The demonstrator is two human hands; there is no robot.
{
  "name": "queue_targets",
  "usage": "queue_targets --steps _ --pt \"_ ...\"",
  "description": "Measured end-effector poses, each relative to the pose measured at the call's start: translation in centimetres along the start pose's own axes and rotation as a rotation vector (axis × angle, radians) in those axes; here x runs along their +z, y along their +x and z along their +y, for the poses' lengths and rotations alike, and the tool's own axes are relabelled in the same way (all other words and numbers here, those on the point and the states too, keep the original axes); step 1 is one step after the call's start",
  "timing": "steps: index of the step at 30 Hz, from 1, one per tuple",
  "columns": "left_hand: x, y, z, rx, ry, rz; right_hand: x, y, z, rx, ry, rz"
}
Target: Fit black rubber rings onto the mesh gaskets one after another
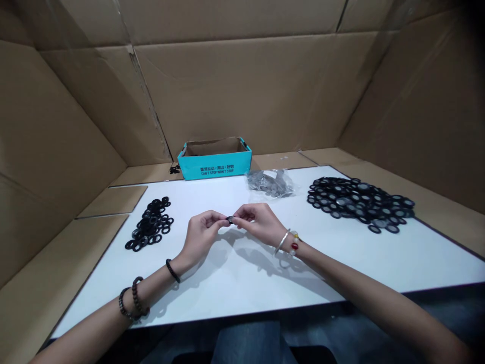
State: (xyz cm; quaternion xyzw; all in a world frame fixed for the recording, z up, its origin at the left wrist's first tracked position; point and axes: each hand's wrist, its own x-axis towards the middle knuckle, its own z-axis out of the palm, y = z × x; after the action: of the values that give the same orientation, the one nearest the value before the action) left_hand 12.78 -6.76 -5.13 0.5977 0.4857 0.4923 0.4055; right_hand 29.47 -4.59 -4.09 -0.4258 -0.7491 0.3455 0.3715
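Note:
My left hand (203,231) and my right hand (256,222) meet above the middle of the white table (235,273). Both pinch one small black ring (230,219) between their fingertips. To the left lies a pile of black rubber rings (150,227). A larger heap of black rings with grey mesh centres (358,201) is spread at the right. A clear bag of grey discs (271,183) sits behind my hands.
A teal cardboard box (215,164), open at the top, stands at the table's back edge, with a few black rings (175,169) beside it. Brown cardboard walls (242,86) enclose the table on three sides.

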Motion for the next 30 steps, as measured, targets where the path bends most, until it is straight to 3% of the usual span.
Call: queue_targets --steps 21,30 --pt "-0.13 0.25 0.14 -0.051 0.004 -0.005 -0.35 -0.2 0.1 0.001 0.039 -0.08" --pt "-0.07 0.62 -0.06 -0.171 -0.172 -0.092 -0.69 -0.23 0.48 0.159 0.345 -0.161"
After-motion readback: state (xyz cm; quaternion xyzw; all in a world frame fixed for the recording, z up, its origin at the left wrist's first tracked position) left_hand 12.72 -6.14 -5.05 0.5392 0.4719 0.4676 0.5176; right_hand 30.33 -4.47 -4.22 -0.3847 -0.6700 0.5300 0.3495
